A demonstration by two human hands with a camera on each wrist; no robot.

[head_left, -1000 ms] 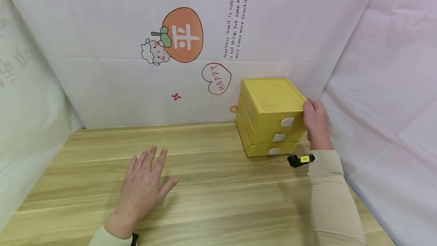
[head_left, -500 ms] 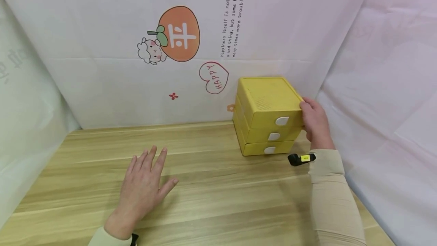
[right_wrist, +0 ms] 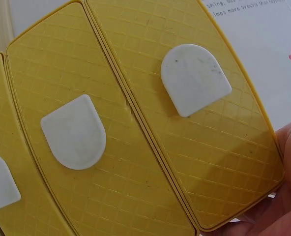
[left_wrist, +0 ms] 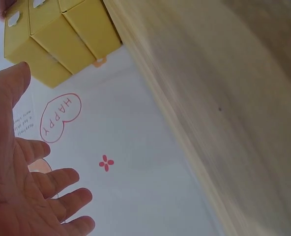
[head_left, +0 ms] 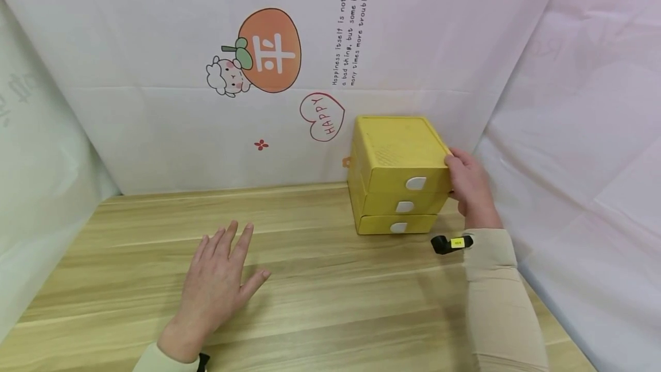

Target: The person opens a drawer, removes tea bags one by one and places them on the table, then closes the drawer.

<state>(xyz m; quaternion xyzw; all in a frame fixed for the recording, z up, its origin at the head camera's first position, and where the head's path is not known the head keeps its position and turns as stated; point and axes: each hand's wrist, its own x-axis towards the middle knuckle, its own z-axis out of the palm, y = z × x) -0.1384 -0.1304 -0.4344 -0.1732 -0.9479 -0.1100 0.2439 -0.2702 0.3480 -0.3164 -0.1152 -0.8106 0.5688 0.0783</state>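
A small yellow chest of drawers [head_left: 405, 142] with three stacked drawers stands upright on the wooden table [head_left: 289, 314], close to the back wall sheet. Each drawer front bears a white tab handle [right_wrist: 197, 81]. My right hand [head_left: 471, 185] grips the chest's upper right side, thumb at the top edge and fingers along the side, partly hidden behind it. All the drawers sit closed. Over at the left, my left hand [head_left: 214, 283] is palm down over the table with its fingers spread, holding nothing, well apart from the chest.
A white printed sheet [head_left: 155, 131] with orange drawings and lettering covers the back. Pale sheets hang on the left [head_left: 41, 188] and on the right [head_left: 588, 188], the right one close beside my right forearm.
The chest of drawers has slid slightly left along the back of the table and turned a little, with my right hand moving along on it. My left hand has stayed still.
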